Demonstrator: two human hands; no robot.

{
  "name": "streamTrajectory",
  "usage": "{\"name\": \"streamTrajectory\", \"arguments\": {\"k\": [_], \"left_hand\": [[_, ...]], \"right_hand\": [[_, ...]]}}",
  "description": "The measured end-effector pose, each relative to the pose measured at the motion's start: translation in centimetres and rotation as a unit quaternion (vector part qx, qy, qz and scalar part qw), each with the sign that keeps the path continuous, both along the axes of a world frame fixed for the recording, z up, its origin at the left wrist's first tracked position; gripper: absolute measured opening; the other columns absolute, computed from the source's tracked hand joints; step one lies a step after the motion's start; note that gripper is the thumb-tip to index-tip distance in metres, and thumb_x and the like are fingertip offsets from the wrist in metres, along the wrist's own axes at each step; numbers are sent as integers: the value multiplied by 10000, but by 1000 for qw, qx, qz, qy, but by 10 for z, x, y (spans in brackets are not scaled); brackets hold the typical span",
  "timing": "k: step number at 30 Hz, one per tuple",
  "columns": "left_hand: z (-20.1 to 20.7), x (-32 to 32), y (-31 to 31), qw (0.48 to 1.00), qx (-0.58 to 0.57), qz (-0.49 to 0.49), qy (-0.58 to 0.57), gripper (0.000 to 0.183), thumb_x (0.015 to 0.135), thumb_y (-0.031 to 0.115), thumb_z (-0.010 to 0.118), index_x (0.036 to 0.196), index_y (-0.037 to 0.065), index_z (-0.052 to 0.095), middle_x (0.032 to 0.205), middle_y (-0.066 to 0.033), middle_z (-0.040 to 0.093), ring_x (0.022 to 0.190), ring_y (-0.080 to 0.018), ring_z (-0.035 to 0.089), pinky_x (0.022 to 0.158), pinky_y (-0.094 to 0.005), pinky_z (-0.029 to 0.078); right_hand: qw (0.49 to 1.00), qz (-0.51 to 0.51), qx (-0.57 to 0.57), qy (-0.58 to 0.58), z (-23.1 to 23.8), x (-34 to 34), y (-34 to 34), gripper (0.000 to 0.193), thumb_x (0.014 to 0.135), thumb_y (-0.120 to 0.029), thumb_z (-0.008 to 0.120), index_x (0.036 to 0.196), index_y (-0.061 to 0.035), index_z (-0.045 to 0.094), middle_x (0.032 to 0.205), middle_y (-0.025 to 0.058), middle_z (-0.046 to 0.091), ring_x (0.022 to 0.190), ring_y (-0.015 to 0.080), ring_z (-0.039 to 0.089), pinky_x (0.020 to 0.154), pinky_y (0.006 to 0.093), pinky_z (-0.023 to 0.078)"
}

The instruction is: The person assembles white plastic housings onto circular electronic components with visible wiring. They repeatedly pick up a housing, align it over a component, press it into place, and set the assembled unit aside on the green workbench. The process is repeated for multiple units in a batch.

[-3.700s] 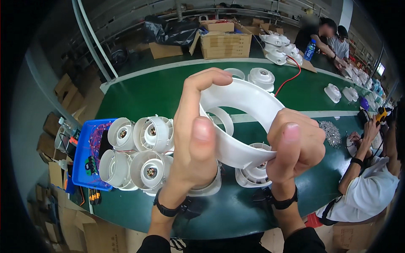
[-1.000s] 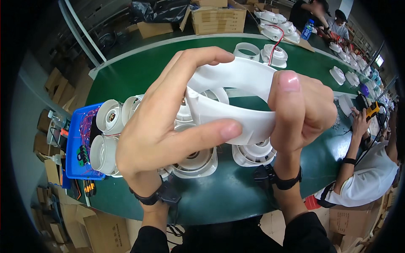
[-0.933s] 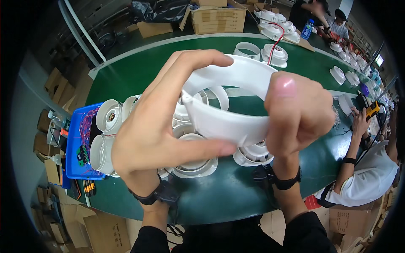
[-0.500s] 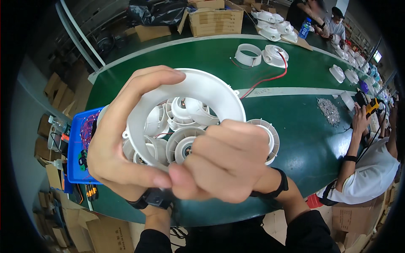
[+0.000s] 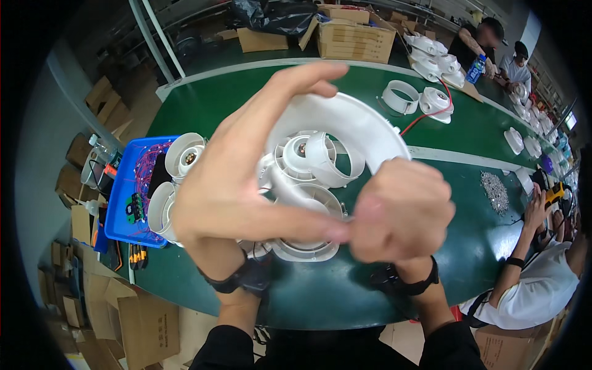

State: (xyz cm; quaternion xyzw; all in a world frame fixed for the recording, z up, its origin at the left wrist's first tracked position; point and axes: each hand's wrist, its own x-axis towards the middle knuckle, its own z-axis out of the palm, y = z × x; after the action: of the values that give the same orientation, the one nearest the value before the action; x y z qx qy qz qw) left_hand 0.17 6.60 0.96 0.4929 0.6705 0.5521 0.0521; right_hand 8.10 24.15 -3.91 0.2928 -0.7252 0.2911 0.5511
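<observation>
A white plastic ring [image 5: 367, 126], wide and smooth-walled, is held up above the green table [image 5: 370, 290]. My left hand [image 5: 225, 185] is wrapped round its left side, fingers over the upper rim and thumb along the lower one. Against the ring's lower right side, my right hand [image 5: 404, 213] is closed in a fist, blurred by motion; what its fingers grip is hidden. Beneath my hands lie several white round fan housings [image 5: 308, 251], partly covered. A ring-shaped white part [image 5: 333, 161] leans among them and shows through the held ring.
At the left, a blue tray [image 5: 132, 235] holds coloured wires and green boards, with white housings [image 5: 184, 155] beside it. Far right are another white ring [image 5: 401, 97], a motor housing with red wire [image 5: 436, 103] and a screw pile [image 5: 494, 192]. A co-worker [image 5: 536, 290] sits at the right.
My view has shifted, so the table contents appear lower and to the right. The ring and both hands have moved rightward in the picture, and the right fist has turned against the rim.
</observation>
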Motion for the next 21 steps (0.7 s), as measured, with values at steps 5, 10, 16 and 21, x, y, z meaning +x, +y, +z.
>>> {"name": "streamTrajectory", "arguments": {"k": [5, 10, 16, 21], "left_hand": [[-3, 8, 37, 986, 92, 76, 117, 1066, 575, 315, 872, 1451, 0, 353, 1349, -196, 509, 1147, -265, 593, 970, -355, 462], [-7, 12, 55, 971, 151, 93, 161, 936, 650, 244, 846, 1430, 15, 384, 1344, -204, 530, 1107, -273, 623, 912, -363, 503], [-10, 18, 64, 988, 115, 26, 101, 809, 641, 157, 852, 1341, -35, 495, 1205, -159, 625, 1006, -220, 655, 808, -301, 527], [-1, 29, 55, 987, 68, 41, 143, 722, 598, 199, 849, 1213, -70, 582, 993, -103, 684, 812, -141, 680, 661, -228, 528]], "right_hand": [[983, -131, -122, 49, -4, 2, 52, 123, 888, -69, 544, 819, 14, 603, 696, 114, 629, 510, 172, 569, 459, 292, 434], [835, 296, -458, -73, 3, -15, 104, 304, 1007, -255, 422, 877, -60, 615, 640, 24, 550, 499, 132, 512, 483, 281, 393], [686, 461, -552, -110, -20, -16, 101, 480, 961, -513, 446, 1155, -95, 581, 1050, 121, 640, 890, 232, 656, 768, 364, 547], [744, 447, -468, -167, -44, -25, 119, 680, 984, -564, 382, 1484, -102, 356, 1450, 157, 466, 1282, 346, 514, 1054, 528, 448]]}}
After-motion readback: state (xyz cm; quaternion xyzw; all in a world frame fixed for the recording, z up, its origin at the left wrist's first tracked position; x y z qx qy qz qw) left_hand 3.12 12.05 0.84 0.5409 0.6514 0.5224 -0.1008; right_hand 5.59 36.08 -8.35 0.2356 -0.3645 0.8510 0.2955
